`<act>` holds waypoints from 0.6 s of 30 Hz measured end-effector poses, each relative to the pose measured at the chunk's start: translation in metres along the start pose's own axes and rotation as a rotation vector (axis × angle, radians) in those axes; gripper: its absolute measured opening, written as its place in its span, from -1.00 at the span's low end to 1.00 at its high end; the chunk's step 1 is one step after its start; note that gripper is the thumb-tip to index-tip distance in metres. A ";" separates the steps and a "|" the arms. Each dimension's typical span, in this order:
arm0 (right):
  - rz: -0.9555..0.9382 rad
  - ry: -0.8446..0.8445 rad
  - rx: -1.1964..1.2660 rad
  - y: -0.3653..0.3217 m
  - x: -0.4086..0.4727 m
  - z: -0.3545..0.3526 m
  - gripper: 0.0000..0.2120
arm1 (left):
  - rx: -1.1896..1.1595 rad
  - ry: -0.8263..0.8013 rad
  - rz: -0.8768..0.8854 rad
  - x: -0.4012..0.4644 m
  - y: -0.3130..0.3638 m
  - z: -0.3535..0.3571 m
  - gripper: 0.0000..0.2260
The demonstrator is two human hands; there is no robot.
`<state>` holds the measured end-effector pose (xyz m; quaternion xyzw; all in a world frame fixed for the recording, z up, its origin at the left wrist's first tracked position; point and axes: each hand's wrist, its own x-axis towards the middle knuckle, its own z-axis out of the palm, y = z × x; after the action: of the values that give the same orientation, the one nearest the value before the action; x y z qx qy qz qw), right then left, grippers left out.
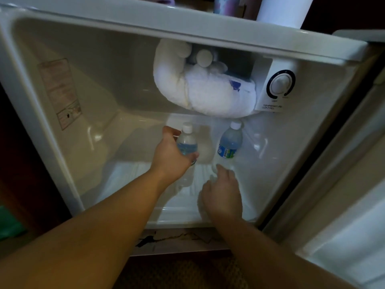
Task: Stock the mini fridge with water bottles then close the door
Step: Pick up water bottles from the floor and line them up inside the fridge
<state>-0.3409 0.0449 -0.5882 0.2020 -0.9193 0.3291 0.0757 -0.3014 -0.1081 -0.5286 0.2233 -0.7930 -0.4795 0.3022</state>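
The white mini fridge (62,126) stands open, its door (343,195) swung out to the right. Two clear water bottles with white caps and blue labels stand on the fridge floor. My left hand (169,157) is wrapped around the middle of the left bottle (187,140), which stands upright. The right bottle (229,144) leans slightly. My right hand (221,195) is just below it, fingertips touching its base, fingers spread.
A thick frosted freezer box (200,86) hangs at the top of the fridge cavity above the bottles. A temperature dial (280,84) sits to its right. A white cylinder (281,11) stands on top of the fridge. Dark carpet lies below.
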 end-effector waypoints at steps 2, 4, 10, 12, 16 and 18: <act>-0.076 -0.150 -0.138 0.014 -0.012 0.010 -0.49 | -0.006 0.003 0.009 0.006 0.000 0.010 -0.39; -0.167 -0.223 -0.273 0.025 -0.025 0.020 -0.49 | -0.008 0.003 0.026 0.012 0.000 0.020 -0.41; -0.228 -0.222 -0.373 0.034 -0.039 0.036 -0.43 | -0.013 -0.007 0.013 0.026 0.007 0.045 -0.46; -0.259 -0.232 -0.398 0.035 -0.036 0.034 -0.43 | -0.019 -0.017 0.007 0.029 0.010 0.051 -0.48; -0.265 -0.225 -0.419 0.036 -0.037 0.035 -0.43 | -0.054 -0.026 -0.010 0.037 0.013 0.063 -0.46; -0.258 -0.227 -0.417 0.036 -0.039 0.037 -0.44 | -0.069 -0.027 -0.010 0.039 0.011 0.069 -0.45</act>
<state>-0.3208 0.0592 -0.6483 0.3333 -0.9364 0.0957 0.0534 -0.3778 -0.0854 -0.5327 0.2103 -0.7789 -0.5111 0.2965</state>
